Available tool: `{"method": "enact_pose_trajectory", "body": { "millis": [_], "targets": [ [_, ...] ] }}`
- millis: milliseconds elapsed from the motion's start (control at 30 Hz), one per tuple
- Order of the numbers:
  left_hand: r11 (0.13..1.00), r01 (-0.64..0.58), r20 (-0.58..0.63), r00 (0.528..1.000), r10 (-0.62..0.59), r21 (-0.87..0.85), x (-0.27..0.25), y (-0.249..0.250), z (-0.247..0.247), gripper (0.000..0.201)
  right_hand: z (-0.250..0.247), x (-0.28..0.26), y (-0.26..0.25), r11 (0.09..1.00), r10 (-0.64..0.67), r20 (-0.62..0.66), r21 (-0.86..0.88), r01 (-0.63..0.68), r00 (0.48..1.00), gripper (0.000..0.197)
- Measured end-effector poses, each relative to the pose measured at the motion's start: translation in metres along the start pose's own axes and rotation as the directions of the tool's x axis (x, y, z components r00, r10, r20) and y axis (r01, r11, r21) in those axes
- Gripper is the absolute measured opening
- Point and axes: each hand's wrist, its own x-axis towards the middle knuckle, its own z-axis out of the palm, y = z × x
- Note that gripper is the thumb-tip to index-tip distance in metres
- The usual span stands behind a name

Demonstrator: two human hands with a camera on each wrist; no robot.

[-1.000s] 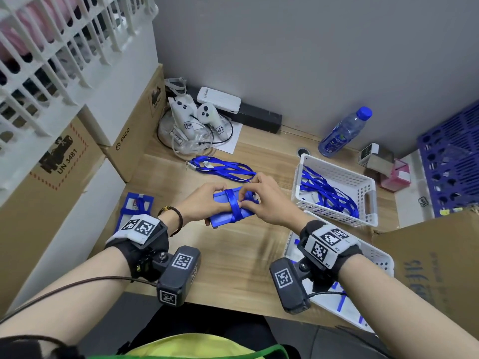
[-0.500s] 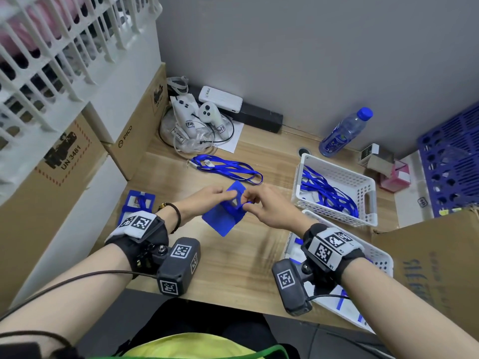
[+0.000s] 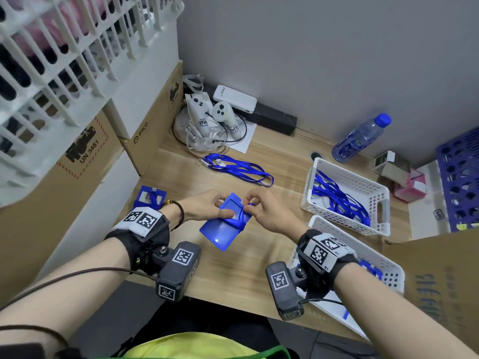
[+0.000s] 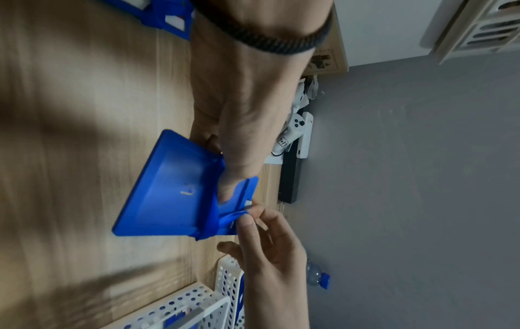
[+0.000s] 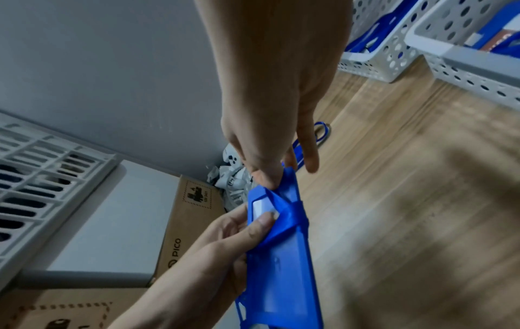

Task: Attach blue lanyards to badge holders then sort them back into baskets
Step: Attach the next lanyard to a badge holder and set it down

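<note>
A blue badge holder (image 3: 223, 230) is held just above the wooden desk (image 3: 233, 275) between both hands. My left hand (image 3: 207, 206) grips its upper left part, thumb on the face; the same holder (image 4: 168, 189) shows from below in the left wrist view. My right hand (image 3: 259, 208) pinches the blue lanyard strap (image 3: 239, 217) wrapped across the holder's top. In the right wrist view the strap (image 5: 284, 211) crosses the holder (image 5: 284, 278) diagonally. Loose blue lanyards (image 3: 237, 168) lie on the desk behind the hands.
A white basket (image 3: 378, 203) with lanyards stands at the right, a second white basket (image 3: 383, 265) nearer me. Another badge holder (image 3: 151, 196) lies at the left edge. Controllers (image 3: 207, 115), a water bottle (image 3: 363, 137) and cardboard boxes (image 3: 153, 130) ring the desk.
The holder was turned from flat and strap-wrapped to angled with its top toward the wall. Both hands shifted from its sides to its top end, the right now pinching the strap.
</note>
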Motion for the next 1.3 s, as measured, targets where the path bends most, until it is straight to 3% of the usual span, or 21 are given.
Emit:
{"method": "enact_pose_trajectory", "body": {
  "millis": [100,233,333,467,600,800,933,1300],
  "targets": [
    [1.000,0.013,-0.001,1.000,-0.013,-0.005,-0.004,-0.013,-0.007,0.017,0.011,0.008,-0.001,0.988,0.024,0.072,0.149,-0.034,0.997,0.012],
    [0.999,0.040,-0.027,0.999,-0.041,-0.018,-0.009,-0.033,-0.015,0.009,0.022,0.025,-0.008,0.982,0.035,0.096,0.180,-0.052,0.995,0.008],
    [0.994,0.090,-0.167,0.981,-0.099,-0.061,-0.011,-0.053,-0.026,0.015,0.032,0.041,-0.012,0.986,0.047,0.139,0.152,-0.068,0.989,0.020],
    [0.987,0.107,-0.466,0.884,-0.039,0.121,-0.018,-0.085,-0.049,0.032,0.052,0.061,-0.010,0.991,0.078,0.197,0.092,-0.097,0.977,0.023],
    [0.964,0.212,-0.610,0.790,-0.071,0.162,-0.021,-0.113,-0.068,0.045,0.072,0.078,-0.011,0.993,0.094,0.212,0.052,-0.107,0.973,0.027],
    [0.935,0.314,-0.600,0.784,-0.158,0.164,-0.022,-0.133,-0.076,0.062,0.097,0.101,-0.022,0.981,0.156,0.194,0.080,-0.174,0.969,0.028],
    [0.913,0.340,-0.573,0.804,-0.157,0.227,-0.027,-0.138,-0.075,0.060,0.116,0.113,-0.029,0.969,0.194,0.181,0.118,-0.218,0.964,0.025],
    [0.949,0.213,-0.605,0.795,-0.031,0.231,-0.045,-0.135,-0.083,0.050,0.148,0.126,-0.049,0.966,0.164,0.176,0.171,-0.195,0.971,0.022]
  ]
}}
